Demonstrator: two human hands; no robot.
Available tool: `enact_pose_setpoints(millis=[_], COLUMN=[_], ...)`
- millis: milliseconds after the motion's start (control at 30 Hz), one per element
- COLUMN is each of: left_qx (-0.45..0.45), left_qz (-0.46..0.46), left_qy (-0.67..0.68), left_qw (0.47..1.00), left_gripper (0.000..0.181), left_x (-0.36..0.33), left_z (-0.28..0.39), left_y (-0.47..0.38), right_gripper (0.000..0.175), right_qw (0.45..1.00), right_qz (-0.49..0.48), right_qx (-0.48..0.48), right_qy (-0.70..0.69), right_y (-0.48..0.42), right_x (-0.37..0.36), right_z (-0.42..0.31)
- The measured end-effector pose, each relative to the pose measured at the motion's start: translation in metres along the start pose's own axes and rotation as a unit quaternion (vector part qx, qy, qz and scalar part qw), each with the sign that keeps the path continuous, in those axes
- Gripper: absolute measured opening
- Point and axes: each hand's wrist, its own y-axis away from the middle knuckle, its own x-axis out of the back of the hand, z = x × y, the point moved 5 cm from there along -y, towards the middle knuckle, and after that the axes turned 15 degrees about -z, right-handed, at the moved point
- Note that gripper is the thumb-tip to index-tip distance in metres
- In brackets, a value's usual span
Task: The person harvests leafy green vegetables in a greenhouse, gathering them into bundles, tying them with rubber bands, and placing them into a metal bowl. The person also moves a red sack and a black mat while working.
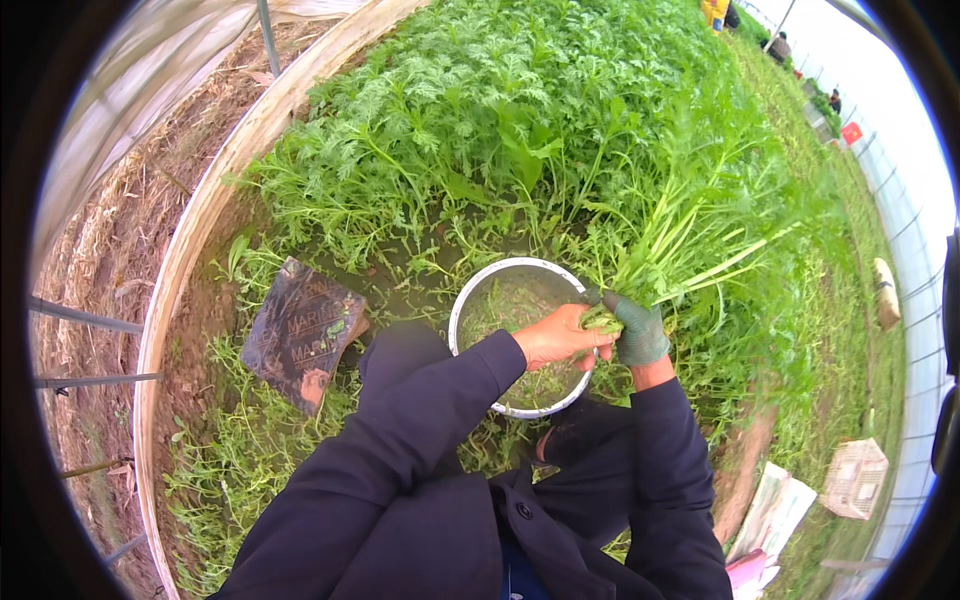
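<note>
My right hand [639, 328], in a dark green glove, grips a bunch of leafy greens [679, 251] by the stem ends. The long pale stems and feathery leaves fan out to the upper right. With bare fingers, my left hand [555, 337] closes on crumpled green leaves [600, 320] at the base of that bunch, touching the glove. Below both hands stands a round white-rimmed bucket [454, 319], with green plant scraps visible inside. My left forearm and hand cover part of its opening.
Dense feathery greens [480, 127] grow ahead. A dark, printed board [296, 330] lies left of the bucket. A pale curved border [176, 277] runs along the left. To the right are a plastic crate [855, 480] and white sacks [772, 514]. People [778, 49] are far off.
</note>
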Motion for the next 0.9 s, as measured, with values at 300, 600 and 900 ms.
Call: enact_pose_setpoints(millis=[300, 600, 900], left_qx=[0.008, 0.122, 0.263], left_qz=[0.256, 0.267, 0.259], left_qy=[-0.448, -0.643, -0.686], left_qw=[0.857, 0.707, 0.627], left_gripper=[0.028, 0.033, 0.061], left_x=[0.035, 0.136, 0.154], left_z=[-0.017, -0.092, -0.126], left_y=[0.011, 0.030, 0.045], right_gripper=[0.029, 0.033, 0.020], right_qw=[0.982, 0.746, 0.718], right_qz=[0.066, 0.000, 0.088], right_qx=[-0.002, -0.019, -0.061], right_qy=[0.176, 0.666, 0.688], right_y=[-0.032, -0.046, -0.052], right_x=[0.003, -0.037, -0.004], right_z=[0.032, 0.018, 0.001])
